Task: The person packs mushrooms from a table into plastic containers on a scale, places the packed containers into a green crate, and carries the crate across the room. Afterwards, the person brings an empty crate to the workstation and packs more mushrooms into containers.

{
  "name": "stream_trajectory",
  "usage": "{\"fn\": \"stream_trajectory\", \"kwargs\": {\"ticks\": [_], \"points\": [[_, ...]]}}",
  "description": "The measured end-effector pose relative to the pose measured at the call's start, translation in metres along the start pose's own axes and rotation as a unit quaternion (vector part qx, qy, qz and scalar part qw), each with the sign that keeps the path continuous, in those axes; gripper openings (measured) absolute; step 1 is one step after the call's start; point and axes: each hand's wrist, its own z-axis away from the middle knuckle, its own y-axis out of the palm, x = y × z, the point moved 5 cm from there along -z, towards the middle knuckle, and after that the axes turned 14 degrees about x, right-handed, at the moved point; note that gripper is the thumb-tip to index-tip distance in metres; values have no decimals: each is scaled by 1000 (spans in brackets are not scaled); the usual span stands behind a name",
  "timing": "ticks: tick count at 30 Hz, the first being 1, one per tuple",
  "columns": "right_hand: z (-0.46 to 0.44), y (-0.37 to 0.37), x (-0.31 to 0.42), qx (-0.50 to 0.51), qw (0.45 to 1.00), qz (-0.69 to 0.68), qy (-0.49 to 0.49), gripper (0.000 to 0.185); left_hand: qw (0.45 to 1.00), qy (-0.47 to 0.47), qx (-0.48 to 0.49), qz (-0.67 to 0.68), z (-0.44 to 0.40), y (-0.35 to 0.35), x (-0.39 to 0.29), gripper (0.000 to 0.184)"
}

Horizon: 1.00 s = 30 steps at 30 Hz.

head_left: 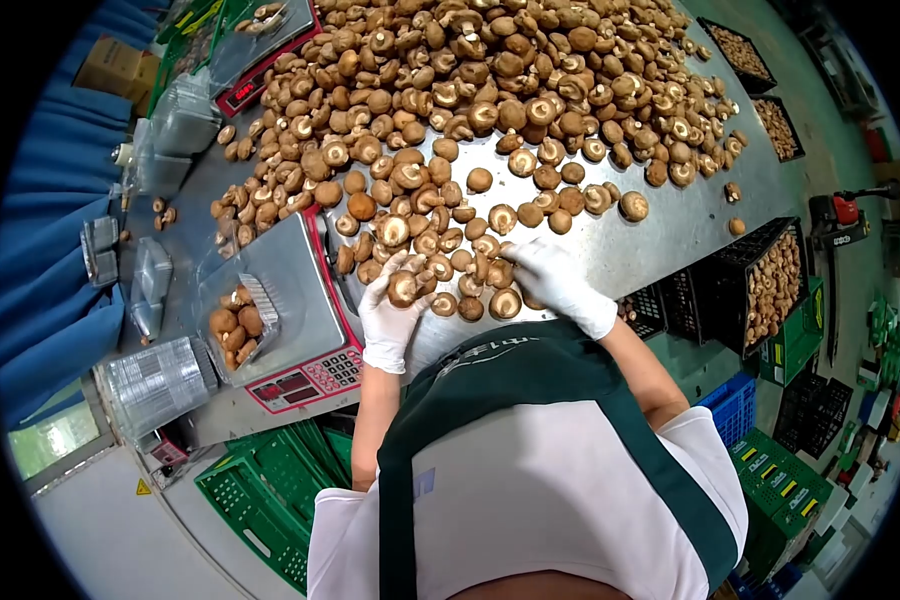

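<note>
My left hand [387, 318], in a white glove, is closed around a brown shiitake mushroom [403, 289], thumb and fingers on either side of it. To the right, my gloved right hand [558, 284] reaches low over the metal table with its fingers stretched out and apart. Its fingertips are at the edge of a loose group of mushrooms [472, 308]. Some of these lie cap up, others show pale gills and stems. Beside my left hand stands a red-edged weighing scale [300, 290], bearing a clear plastic tub [263, 300] partly filled with mushrooms.
A large mushroom heap [490, 70] covers the far part of the metal table [660, 235]. Stacked clear tubs [160, 385] sit left of the scale. Black crates [735, 290] of mushrooms stand off the right edge. Green crates [270, 500] are below the table. Another scale [240, 92] is at upper left.
</note>
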Motion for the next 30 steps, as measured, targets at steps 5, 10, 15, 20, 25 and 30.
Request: {"fn": "stream_trajectory", "kwargs": {"ticks": [5,10,15,20,25,30], "points": [[-4,34,3,51,995,87,-2,35,988,-54,-94,-111,-9,-14,11,25],[12,24,-19,-67,983,-151,80,44,977,-44,-54,-202,-12,-4,16,28],[19,-5,-23,-139,984,-7,114,48,898,-31,14,-439,-15,1,25,32],[24,0,19,28,996,54,-60,38,879,-31,40,-475,-18,6,27,30],[26,40,3,88,996,20,5,18,885,-50,25,-461,-23,3,26,29],[27,41,-29,63,824,-522,211,18,901,-54,33,-429,-19,1,27,26]]}}
